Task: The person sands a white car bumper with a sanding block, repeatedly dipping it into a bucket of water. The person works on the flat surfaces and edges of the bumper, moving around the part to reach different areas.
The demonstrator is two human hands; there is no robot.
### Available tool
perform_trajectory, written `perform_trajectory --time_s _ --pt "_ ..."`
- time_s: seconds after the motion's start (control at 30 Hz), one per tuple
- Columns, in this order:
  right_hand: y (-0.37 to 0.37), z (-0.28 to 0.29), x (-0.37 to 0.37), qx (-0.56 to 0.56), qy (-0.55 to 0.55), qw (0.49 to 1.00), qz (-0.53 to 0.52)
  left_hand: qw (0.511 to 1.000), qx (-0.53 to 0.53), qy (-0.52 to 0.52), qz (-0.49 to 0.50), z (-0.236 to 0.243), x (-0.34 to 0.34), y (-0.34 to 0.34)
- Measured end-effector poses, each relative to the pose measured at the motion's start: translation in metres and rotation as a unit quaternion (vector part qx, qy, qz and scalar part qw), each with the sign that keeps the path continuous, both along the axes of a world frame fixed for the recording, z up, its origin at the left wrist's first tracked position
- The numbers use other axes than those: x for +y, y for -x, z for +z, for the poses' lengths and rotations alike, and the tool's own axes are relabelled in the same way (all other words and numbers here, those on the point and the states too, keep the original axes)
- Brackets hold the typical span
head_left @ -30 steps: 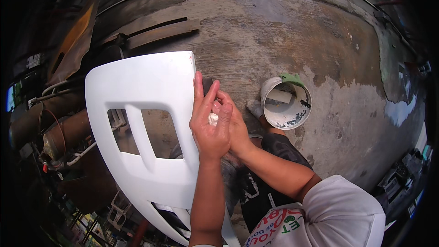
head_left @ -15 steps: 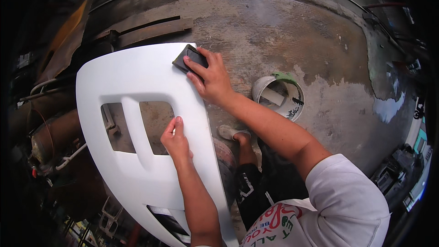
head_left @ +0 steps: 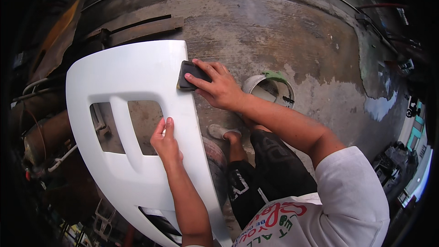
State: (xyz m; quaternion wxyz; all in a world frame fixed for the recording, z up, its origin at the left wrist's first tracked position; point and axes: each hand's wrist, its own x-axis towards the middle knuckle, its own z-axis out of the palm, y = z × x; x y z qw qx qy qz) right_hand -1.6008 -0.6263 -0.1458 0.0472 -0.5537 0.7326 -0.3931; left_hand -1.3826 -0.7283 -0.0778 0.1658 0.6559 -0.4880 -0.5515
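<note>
A large white vehicle body panel (head_left: 114,71) with cut-out openings lies in front of me, its straight edge toward my right. At the rim of one opening, my left hand (head_left: 166,142) grips the panel with the thumb on top; some of its fingers are hidden in the opening. My right hand (head_left: 224,87) holds a dark sanding block (head_left: 189,76) flat against the panel's right edge near the far corner. Its fingers lie across the block's top, and the underside of the block cannot be seen.
A white bucket (head_left: 258,82) with a green cloth (head_left: 275,77) on its rim stands on the concrete floor to the right. A tyre (head_left: 214,155) shows beneath the panel. Metal strips (head_left: 146,29) lie beyond it, and rusty cylinders (head_left: 52,130) sit at left.
My right hand has drawn the sanding block from the far corner toward me along the panel's right edge, turning it. My left hand keeps its grip on the opening's rim.
</note>
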Motion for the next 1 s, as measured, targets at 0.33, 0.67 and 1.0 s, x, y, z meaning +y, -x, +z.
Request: perform_trajectory --time_s 0.33,0.67,1.0 --pt "0.006 0.001 -0.007 0.007 0.009 1.000 0.001 0.998 0.062 -0.021 0.011 0.001 0.000 0.002" --pt "-0.011 -0.001 -0.002 -0.079 0.048 0.995 0.032 0.996 0.075 -0.048 0.006 0.002 0.003 -0.001" --pt "-0.064 -0.016 -0.005 -0.274 0.080 0.949 -0.132 0.996 0.079 -0.020 0.023 0.001 0.004 -0.006"
